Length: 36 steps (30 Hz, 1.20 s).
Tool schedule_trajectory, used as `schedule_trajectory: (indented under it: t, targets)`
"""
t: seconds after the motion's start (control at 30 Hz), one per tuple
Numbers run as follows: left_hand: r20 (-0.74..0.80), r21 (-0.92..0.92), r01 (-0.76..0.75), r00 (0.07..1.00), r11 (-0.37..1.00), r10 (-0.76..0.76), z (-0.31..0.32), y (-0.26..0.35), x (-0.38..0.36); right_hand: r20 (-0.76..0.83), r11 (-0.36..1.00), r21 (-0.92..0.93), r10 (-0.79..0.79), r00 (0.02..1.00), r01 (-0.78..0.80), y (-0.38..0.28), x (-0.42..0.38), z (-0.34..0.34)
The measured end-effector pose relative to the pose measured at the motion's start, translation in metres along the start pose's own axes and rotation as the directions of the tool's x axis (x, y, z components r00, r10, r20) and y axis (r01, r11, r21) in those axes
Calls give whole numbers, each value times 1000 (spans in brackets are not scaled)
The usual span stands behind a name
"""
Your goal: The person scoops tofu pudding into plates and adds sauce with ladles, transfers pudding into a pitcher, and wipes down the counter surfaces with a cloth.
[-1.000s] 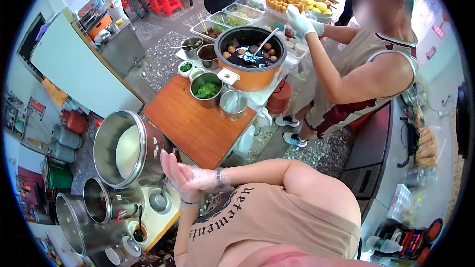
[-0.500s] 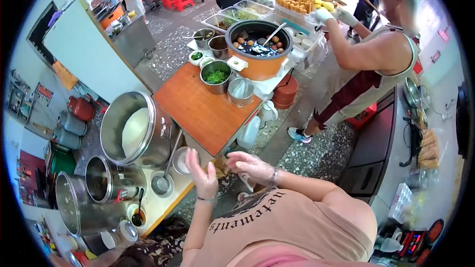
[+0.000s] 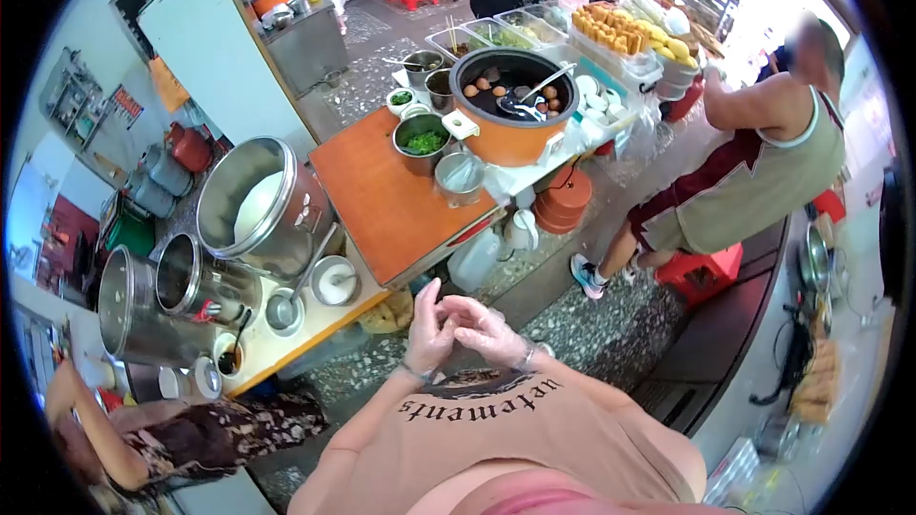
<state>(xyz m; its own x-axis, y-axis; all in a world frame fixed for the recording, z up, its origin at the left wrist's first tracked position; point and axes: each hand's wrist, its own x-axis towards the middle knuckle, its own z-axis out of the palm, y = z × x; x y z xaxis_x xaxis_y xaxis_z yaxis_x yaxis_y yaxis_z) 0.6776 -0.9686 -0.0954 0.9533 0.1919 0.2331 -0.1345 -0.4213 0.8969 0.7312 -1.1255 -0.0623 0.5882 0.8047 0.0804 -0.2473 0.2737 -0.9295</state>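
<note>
My left hand (image 3: 429, 329) and my right hand (image 3: 489, 332) are together in front of my chest, fingers loosely curved and fingertips meeting or nearly so. Thin clear gloves seem to cover both, and nothing shows between them. Just beyond them is the near corner of an orange-brown tabletop (image 3: 396, 200). To the left, on a counter (image 3: 329, 329), stand a bowl of white contents (image 3: 335, 281) with a utensil in it and a ladle (image 3: 282, 310) resting in a dish.
Large steel pots (image 3: 315, 205) line the left counter. An orange cooker (image 3: 510, 138) holds eggs in dark liquid, beside a pot of chopped greens (image 3: 421, 143). One person (image 3: 763, 153) stands at the right; another (image 3: 210, 434) is at lower left. A red stool (image 3: 701, 275) is on the floor.
My hands have come together from apart, and the view has shifted. The person at right has turned away and moved from the fried dough sticks. Another person's arm has appeared at lower left.
</note>
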Motion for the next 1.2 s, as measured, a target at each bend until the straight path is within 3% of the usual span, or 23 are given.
schedule_trajectory:
  t: [0.07,0.1,0.13,0.2,0.23,0.27,0.3,0.43,0.5,0.53,0.57,0.6,0.63,0.67,0.7,0.73,0.77,0.83,1.0,1.07,1.17,1.2]
  targets:
    - [57,-453,113,994,885,-98,49,22,13,1,998,-61,-30,1000,30,-21,-22,-38]
    - [130,-408,141,987,902,-95,70,39,23,2,977,-212,27,1000,-26,-29,-36,-67]
    - [240,-454,180,968,873,-75,95,45,37,25,976,-218,32,999,-26,-41,-47,-93]
    - [461,-530,288,887,798,-15,142,75,60,-28,900,-435,-30,999,15,-61,-75,-137]
    - [537,-453,307,844,837,-19,162,96,68,-3,903,-425,-65,998,58,-70,-84,-156]
    - [588,-509,327,808,796,44,185,100,77,11,880,-460,-124,992,115,-77,-89,-169]
    - [628,-562,347,769,751,114,204,103,86,28,852,-495,-182,983,172,-86,-94,-183]
    - [608,-587,357,787,727,104,238,131,121,55,750,-643,-156,986,154,-127,-100,-213]
    - [600,-600,350,792,720,115,250,137,145,-58,646,-762,-153,987,55,-130,-95,-225]
    - [426,-733,220,887,643,182,275,111,139,-125,634,-760,-359,925,144,-131,-91,-223]
    - [426,-731,219,886,646,181,304,121,145,-125,635,-759,-362,924,147,-131,-88,-230]
    - [-155,-843,-213,975,493,157,342,139,156,-133,636,-758,-367,920,144,-129,-84,-236]
    - [-677,-677,-637,736,369,29,363,147,162,-142,637,-758,-371,918,140,-127,-80,-242]
    - [-601,-781,-588,799,208,3,361,143,164,-130,644,-750,-368,921,152,-123,-74,-249]
    - [-486,-857,-482,874,183,29,356,135,164,-145,652,-746,-360,921,138,-120,-69,-256]
    - [-162,-930,-181,983,320,85,340,125,168,-136,621,-769,-385,913,147,-120,-67,-263]
    - [172,-864,88,977,496,126,312,116,178,-127,586,-795,-413,902,156,-122,-63,-271]
    - [399,-724,210,905,657,150,298,114,201,-121,507,-848,-469,875,155,-139,-51,-279]
    - [501,-632,161,831,758,241,294,102,248,-126,520,-830,-525,842,200,-171,-15,-298]
    - [500,-619,111,819,777,281,291,91,263,-73,450,-864,-557,827,227,-163,2,-312]
    - [463,-586,-47,800,809,382,287,74,291,-86,462,-860,-551,830,217,-150,25,-325]
    - [433,-563,-145,787,814,439,286,66,301,-100,522,-837,-442,892,164,-148,29,-333]
